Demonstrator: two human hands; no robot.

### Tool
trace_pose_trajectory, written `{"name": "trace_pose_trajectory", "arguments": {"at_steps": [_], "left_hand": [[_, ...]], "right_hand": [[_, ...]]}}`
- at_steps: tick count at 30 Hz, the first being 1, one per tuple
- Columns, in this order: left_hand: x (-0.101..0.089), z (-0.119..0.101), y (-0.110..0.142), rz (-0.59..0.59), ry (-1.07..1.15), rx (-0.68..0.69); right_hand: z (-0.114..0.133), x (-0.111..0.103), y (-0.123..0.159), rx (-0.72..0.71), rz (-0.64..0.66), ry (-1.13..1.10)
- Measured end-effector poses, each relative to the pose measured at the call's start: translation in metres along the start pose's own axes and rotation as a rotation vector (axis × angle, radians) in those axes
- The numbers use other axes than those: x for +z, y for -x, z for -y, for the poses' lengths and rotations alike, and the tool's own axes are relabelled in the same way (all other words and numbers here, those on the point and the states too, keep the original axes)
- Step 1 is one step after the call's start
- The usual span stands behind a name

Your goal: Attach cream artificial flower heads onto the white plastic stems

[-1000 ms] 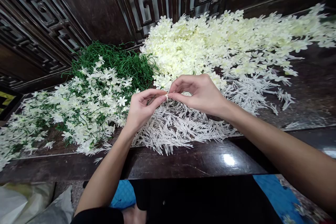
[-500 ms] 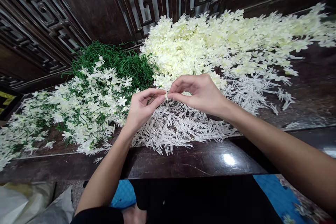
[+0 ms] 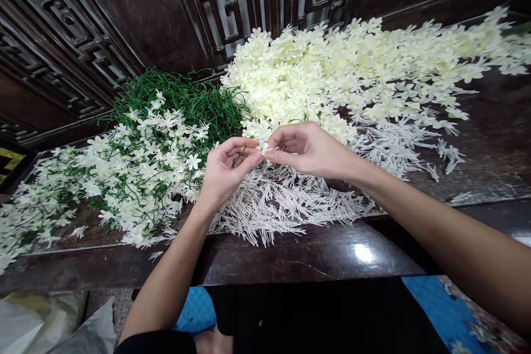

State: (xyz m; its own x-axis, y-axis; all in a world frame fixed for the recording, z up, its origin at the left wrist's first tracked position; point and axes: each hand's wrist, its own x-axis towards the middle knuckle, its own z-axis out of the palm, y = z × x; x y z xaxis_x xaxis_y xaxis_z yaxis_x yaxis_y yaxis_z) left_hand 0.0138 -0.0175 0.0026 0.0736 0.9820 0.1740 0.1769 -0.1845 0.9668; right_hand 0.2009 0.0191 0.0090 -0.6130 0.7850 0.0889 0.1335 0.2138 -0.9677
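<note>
My left hand (image 3: 227,168) pinches a small white artificial flower (image 3: 264,147) between thumb and forefinger, and a bit of green stem shows inside the fingers. From the other side my right hand (image 3: 309,148) closes thumb and forefinger at the flower. Thin white strands show at those right fingertips; how they join the flower is too small to tell. Below both hands spreads a heap of white plastic stamens (image 3: 286,204). Behind them lies a large pile of loose cream-white petals (image 3: 298,74).
Green plastic stems (image 3: 178,99) are heaped at the back left. In front and to the left lie many white flowers on green stems (image 3: 141,160). A carved dark wooden backrest (image 3: 174,16) rises behind the wooden bench (image 3: 290,257). Pale bags (image 3: 45,321) sit lower left.
The white flower between my fingertips shows more clearly, and thin strands now show at my right fingertips. My right hand has shifted slightly left and down; the piles look the same.
</note>
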Motion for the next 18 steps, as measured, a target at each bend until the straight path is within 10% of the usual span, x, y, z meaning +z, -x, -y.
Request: {"name": "trace_pose_trajectory", "arguments": {"at_steps": [18], "left_hand": [[-0.0038,-0.0019,-0.0048,0.049,0.592,-0.228]], "right_hand": [[-0.0025,-0.0029,-0.0040,0.050,0.024,-0.172]]}}
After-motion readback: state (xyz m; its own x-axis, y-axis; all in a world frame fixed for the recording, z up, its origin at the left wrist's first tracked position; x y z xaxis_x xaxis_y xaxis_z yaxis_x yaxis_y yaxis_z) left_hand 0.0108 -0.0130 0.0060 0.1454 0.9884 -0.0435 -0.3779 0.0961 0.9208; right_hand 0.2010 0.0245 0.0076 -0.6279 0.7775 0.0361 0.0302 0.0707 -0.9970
